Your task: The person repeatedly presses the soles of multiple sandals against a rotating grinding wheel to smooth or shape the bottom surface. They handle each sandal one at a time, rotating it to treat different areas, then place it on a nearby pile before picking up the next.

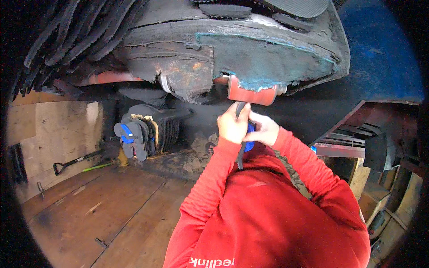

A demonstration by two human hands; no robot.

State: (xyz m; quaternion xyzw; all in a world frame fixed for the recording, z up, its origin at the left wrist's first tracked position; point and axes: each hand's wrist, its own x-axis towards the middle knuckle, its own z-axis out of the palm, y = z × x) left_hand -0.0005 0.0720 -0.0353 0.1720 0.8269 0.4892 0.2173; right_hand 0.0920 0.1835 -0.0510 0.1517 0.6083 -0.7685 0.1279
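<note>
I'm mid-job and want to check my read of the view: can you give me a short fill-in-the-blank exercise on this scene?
1. The left hand and right hand grip a dark piece that has a part coloured ____.
2. The sleeves on both forearms are coloured ____.
3. In the picture, the stack of flat soles stands to the ____ of both hands.
4. The thin rod near the shovel-like handle is coloured bright ____.

Missing words: blue; red; left; green.
</note>
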